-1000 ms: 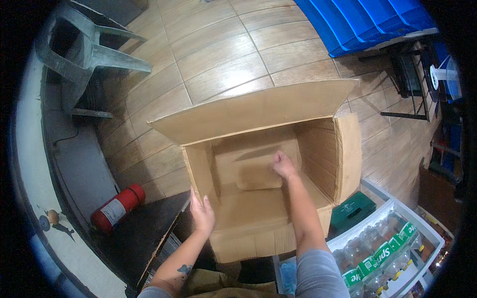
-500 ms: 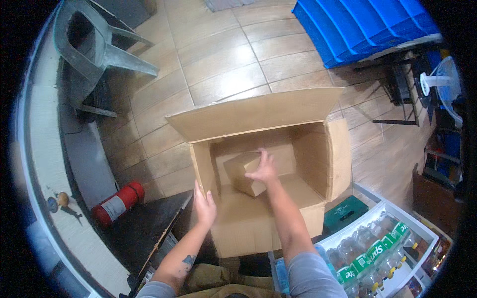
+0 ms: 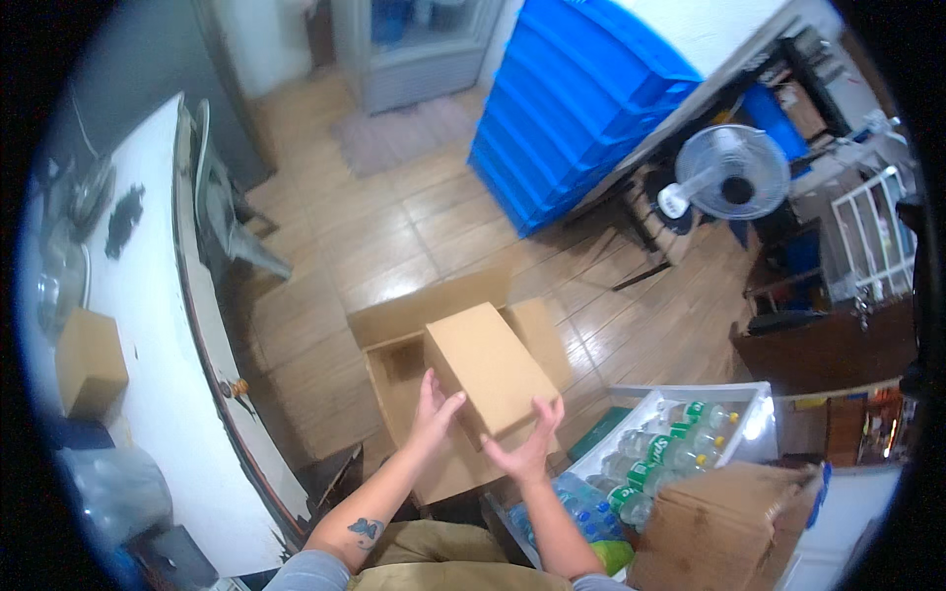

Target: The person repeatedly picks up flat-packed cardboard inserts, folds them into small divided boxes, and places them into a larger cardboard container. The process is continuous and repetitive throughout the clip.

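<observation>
A smaller closed cardboard box point(image 3: 495, 366) is raised over a larger open cardboard box point(image 3: 422, 307), tilted, its plain broad face upward. My left hand point(image 3: 434, 414) presses against its left side, fingers up and thumb toward the near edge. Gripping the near right corner is my right hand point(image 3: 527, 441), thumb on the near side and fingers over the edge. The larger box stands in front of me with its flaps folded outward. Most of its inside is hidden by the smaller box.
At right, a white crate point(image 3: 734, 394) holds several clear bottles point(image 3: 660, 453), with a worn cardboard box point(image 3: 714, 527) nearer me. Blue stacked bins point(image 3: 581, 118) and a fan point(image 3: 729, 177) stand farther back. A white table point(image 3: 163, 345) bearing another small box point(image 3: 91, 362) lies left, beside a plastic chair point(image 3: 222, 212).
The smaller box has come up out of the larger one. My left hand has moved from the larger box's side onto the smaller box. The view has shifted, showing more of the room.
</observation>
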Motion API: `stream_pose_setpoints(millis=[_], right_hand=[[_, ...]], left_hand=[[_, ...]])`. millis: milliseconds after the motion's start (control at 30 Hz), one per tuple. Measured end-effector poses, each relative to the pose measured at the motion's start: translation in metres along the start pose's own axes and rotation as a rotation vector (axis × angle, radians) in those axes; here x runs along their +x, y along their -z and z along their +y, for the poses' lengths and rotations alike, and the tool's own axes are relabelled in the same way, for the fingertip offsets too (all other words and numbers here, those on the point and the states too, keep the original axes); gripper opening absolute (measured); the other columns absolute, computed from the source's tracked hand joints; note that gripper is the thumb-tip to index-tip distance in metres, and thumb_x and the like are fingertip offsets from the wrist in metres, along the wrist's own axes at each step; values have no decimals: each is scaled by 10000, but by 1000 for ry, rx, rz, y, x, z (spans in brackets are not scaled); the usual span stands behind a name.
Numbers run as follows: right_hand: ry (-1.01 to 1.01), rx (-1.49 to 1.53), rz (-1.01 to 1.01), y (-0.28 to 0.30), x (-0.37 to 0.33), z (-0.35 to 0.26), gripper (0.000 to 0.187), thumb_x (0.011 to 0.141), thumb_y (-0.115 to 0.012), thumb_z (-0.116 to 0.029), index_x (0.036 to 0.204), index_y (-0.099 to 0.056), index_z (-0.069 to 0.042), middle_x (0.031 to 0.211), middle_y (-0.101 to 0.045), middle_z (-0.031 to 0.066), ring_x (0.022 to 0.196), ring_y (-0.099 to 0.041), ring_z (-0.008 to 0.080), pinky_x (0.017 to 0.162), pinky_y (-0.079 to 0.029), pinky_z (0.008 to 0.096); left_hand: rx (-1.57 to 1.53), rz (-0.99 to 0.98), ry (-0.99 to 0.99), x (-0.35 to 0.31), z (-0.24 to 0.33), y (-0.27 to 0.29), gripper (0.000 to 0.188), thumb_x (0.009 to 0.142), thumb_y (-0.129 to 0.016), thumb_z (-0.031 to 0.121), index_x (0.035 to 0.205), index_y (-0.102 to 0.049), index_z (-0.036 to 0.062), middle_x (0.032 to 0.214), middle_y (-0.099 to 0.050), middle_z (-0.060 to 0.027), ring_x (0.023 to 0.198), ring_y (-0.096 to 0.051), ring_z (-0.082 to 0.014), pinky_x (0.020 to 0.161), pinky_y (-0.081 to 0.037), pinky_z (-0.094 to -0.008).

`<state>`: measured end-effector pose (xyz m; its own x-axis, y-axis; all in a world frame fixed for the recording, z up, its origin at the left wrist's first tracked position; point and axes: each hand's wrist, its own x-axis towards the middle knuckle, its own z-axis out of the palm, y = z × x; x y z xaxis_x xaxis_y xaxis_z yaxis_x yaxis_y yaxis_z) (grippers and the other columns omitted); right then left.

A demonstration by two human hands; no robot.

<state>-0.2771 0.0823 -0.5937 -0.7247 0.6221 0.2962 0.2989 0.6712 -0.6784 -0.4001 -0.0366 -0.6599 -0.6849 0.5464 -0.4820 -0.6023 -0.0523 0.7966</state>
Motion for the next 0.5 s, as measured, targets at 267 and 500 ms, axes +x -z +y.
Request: stream_pose_setpoints(millis=[267,500], right_hand=[[218,-2,296,116,-32,-119,932,505,-870,-370,1317,-430,-242,1426,-226,293,1333,-247,508,1104,-224,623],[329,-66,412,202,-63,-187,881,543,-866,-326,1321,-458,-260,1453,-220,278,1354,-237,502,1110,-124,683]], left_hand=[[-171,-551,164,-96,129,-40,719,793,-639,276,1425,-334,122,1362,-468,-99,1220,-524,-276,938,-501,-417],[-115,-954,103,-132,165,-78,873,681,-742,246,1426,-335,42,1338,-487,-124,1229,-520,-281,971,-483,-437]])
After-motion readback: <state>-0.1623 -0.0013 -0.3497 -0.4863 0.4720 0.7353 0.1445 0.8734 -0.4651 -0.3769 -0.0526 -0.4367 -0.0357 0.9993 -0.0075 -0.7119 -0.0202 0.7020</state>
